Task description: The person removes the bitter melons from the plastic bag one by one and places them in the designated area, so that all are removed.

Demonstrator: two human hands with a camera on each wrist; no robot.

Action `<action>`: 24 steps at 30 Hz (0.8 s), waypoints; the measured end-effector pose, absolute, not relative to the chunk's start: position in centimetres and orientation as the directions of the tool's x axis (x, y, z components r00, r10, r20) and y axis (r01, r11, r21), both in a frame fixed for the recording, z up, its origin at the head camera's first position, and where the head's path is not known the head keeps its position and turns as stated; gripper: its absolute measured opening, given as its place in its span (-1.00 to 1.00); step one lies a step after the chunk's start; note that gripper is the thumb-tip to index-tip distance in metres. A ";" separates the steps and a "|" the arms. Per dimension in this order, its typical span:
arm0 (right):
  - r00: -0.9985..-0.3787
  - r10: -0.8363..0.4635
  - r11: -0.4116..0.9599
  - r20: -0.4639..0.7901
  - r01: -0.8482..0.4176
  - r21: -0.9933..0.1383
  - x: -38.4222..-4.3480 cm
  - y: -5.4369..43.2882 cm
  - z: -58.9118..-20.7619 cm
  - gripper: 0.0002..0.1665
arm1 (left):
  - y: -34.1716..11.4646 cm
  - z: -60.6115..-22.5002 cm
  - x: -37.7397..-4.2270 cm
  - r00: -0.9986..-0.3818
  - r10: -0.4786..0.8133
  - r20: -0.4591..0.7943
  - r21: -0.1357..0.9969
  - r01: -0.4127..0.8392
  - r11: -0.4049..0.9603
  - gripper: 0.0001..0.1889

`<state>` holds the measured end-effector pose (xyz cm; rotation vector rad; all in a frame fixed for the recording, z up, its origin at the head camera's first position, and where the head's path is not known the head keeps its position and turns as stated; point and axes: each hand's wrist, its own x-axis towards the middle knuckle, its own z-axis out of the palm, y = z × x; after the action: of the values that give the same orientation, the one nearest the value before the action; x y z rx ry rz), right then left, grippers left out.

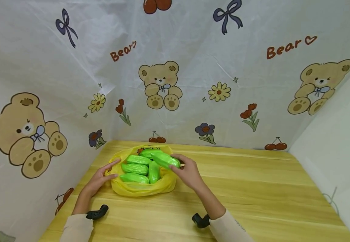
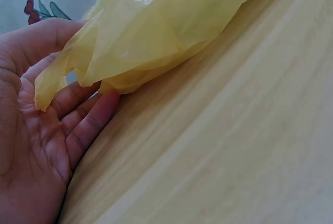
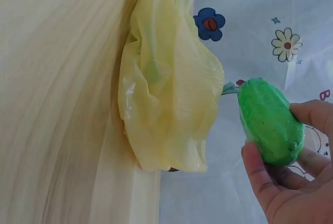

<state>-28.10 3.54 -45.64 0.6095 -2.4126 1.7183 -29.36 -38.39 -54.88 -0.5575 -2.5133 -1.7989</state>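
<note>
A yellow plastic bag (image 1: 141, 191) lies with its mouth spread on the table, several glossy, ridged green bitter melons (image 1: 135, 169) inside. At its left rim my left hand (image 1: 97, 178) holds the plastic. In the left wrist view, a loose bag flap (image 2: 49, 86) crosses the palm, and some fingertips hide behind the bag. My right hand (image 1: 188, 171) grips one bitter melon (image 1: 164, 159) by its near end, over the right side of the mouth. In the right wrist view, thumb and fingers wrap this melon (image 3: 270, 122), apart from the bag's outer side (image 3: 171, 94).
The wooden table (image 1: 247, 188) extends to the right of the bag. A bear-printed sheet (image 1: 190, 74) rises behind and on the left, with a white panel (image 1: 338, 161) on the right. Black devices (image 1: 97, 212) sit at both wrists.
</note>
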 end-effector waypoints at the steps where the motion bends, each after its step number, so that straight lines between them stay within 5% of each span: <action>1: -0.912 -0.255 0.276 0.321 -0.386 -0.880 -28.1 3.7 -45.5 -0.52 | -38.4 -54.9 -29.4 -0.937 0.282 0.204 0.917 0.284 0.281 -0.33; 24: -0.931 -0.206 0.240 0.301 -0.346 -0.907 -28.3 7.0 -43.9 -0.53 | -38.4 -55.0 -29.4 -0.933 0.290 0.214 0.913 0.296 0.279 -0.34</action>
<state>-28.29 7.02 -43.88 0.5316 -2.3779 1.7889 -29.42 -38.42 -55.03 -0.5752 -2.5084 -1.7926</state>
